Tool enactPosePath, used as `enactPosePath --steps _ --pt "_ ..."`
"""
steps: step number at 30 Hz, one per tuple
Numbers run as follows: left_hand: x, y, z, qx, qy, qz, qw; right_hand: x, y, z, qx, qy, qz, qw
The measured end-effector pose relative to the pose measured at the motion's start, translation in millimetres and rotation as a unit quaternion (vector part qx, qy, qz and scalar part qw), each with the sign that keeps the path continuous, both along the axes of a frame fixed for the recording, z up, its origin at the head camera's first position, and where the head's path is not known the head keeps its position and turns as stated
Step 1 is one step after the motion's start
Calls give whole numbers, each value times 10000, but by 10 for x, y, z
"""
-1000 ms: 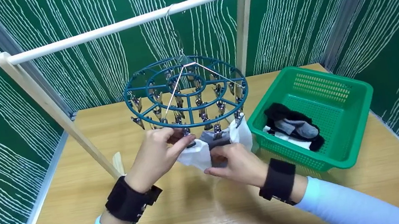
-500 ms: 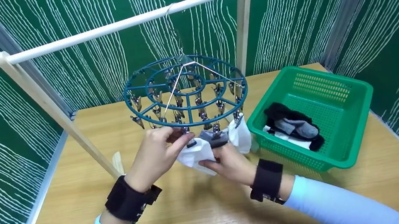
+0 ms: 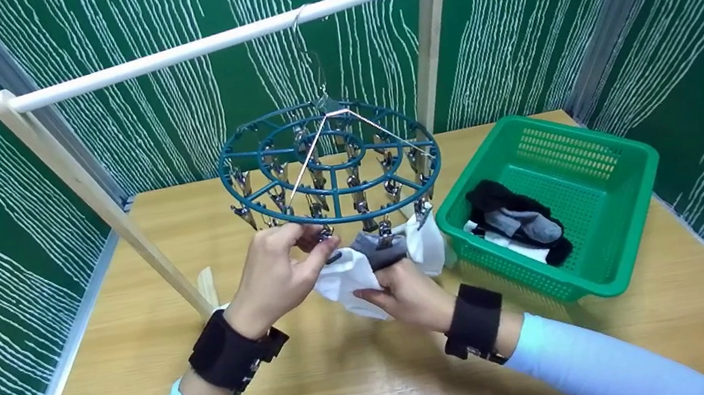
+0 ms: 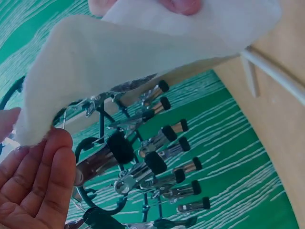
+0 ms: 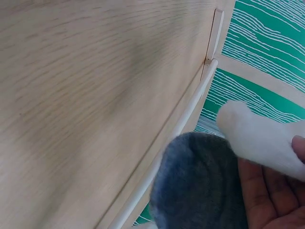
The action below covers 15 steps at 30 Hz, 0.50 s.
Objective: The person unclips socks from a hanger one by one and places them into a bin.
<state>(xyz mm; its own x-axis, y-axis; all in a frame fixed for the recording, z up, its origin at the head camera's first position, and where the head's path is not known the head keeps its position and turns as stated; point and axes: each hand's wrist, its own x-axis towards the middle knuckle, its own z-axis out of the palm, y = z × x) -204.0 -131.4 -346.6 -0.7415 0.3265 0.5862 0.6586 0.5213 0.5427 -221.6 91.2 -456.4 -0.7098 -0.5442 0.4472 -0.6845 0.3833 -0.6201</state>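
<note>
A round blue-green clip hanger (image 3: 338, 218) hangs by its hook, with several metal clips below its rings. At the front rim, my left hand (image 3: 273, 274) pinches one clip (image 3: 326, 234); a white sock (image 3: 344, 280) hangs just under it. My right hand (image 3: 413, 292) holds the lower part of that sock between thumb and fingers. In the right wrist view, the sock's end (image 5: 257, 136) sticks out from the hand. Behind the right hand hangs a grey sock (image 3: 384, 251) on a clip, with another white sock (image 3: 425, 242) beside it.
A wooden rack with a white bar (image 3: 219, 39) carries the hanger. On the table (image 3: 324, 394), to the right, stands a green basket (image 3: 629, 207) with black, grey and white socks (image 3: 517, 222) inside. Green patterned panels (image 3: 526, 14) enclose the table.
My right hand has shifted left and slightly down and has taken hold of the white sock, whose lower end now slants down to the right. The left hand has hardly moved.
</note>
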Motion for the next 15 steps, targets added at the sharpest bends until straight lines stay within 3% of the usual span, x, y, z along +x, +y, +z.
enactPosePath --steps 9,15 --pt "2 -20 4 79 274 59 9996 37 166 -15 356 -95 74 9993" --pt "9 -26 4 134 -61 127 9998 36 326 111 486 38 433 9979"
